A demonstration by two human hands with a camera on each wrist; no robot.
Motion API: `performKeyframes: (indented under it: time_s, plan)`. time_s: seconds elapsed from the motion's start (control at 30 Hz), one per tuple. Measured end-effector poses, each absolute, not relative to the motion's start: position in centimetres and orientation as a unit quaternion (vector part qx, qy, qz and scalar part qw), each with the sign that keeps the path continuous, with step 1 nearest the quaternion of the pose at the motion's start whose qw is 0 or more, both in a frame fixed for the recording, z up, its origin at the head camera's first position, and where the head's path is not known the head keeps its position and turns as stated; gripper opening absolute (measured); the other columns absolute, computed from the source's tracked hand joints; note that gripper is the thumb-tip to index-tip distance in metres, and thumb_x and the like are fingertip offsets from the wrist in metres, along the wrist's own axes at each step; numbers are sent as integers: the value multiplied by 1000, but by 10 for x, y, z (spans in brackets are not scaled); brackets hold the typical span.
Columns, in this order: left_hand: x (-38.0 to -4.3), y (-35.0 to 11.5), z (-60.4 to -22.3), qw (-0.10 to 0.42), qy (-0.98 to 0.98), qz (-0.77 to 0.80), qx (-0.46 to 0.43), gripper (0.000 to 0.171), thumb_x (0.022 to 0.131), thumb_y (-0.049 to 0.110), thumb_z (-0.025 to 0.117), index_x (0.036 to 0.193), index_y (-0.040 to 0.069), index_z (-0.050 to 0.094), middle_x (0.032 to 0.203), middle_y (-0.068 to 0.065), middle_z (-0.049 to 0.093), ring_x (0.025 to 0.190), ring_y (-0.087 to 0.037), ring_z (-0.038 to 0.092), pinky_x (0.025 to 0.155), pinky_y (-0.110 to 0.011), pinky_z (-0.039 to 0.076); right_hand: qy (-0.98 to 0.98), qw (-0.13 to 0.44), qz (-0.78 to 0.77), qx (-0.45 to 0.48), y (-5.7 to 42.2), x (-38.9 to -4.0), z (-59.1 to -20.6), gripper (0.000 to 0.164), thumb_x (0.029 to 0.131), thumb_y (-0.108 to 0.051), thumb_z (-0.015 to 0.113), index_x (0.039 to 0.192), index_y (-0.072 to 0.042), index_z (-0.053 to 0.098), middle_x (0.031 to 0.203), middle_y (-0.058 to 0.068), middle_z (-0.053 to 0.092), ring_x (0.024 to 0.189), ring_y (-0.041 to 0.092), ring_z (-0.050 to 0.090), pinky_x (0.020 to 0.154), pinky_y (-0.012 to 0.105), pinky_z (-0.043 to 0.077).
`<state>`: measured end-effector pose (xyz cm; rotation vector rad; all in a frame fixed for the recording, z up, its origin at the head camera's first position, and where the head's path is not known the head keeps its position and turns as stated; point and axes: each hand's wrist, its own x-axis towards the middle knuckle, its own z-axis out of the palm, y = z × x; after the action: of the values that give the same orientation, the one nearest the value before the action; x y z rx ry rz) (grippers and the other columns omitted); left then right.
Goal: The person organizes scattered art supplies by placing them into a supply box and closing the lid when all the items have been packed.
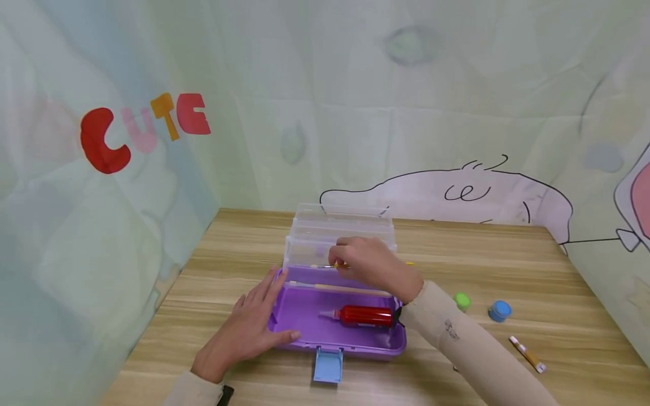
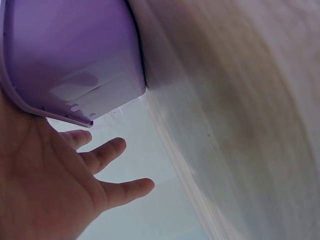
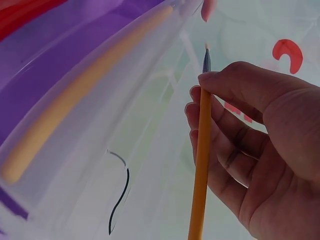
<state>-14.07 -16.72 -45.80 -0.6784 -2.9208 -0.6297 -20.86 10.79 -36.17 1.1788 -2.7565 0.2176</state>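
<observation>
An open purple box point(image 1: 299, 324) with a blue latch point(image 1: 328, 365) sits on the table. My left hand point(image 1: 249, 321) lies at its left side, fingers spread and fairly straight, the thumb over the front rim. The palm is against the wall of the box in the left wrist view. Between thumb and fingers, my right hand point(image 1: 373, 262) pinches a yellow-handled paintbrush point(image 3: 201, 150) near its metal collar, above the clear tiered trays point(image 1: 304, 242). Another paintbrush point(image 1: 350, 290) lies along the nearest clear tray. A red bottle point(image 1: 365, 316) with a pointed nozzle lies inside the box.
Right of the box, a green-lidded jar point(image 1: 461, 301) and a blue-lidded jar point(image 1: 500, 310) stand on the wooden table point(image 1: 238, 237). A short brown stick with white ends point(image 1: 528, 354) lies nearer. Printed cloth point(image 1: 264, 113) hangs around the table.
</observation>
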Motion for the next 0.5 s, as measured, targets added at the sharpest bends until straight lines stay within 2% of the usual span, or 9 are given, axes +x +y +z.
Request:
performKeyframes:
  time_s: [0.5]
  plan:
    - [-142, -167, -459, 37, -953, -204, -220, 112, 72, 73, 64, 155, 31, 1, 162, -5, 9, 141, -38, 28, 102, -69, 29, -909, 51, 80, 406, 86, -215, -371, 12, 86, -17, 70, 97, -21, 73, 91, -8, 67, 71, 5, 55, 66, 17, 50]
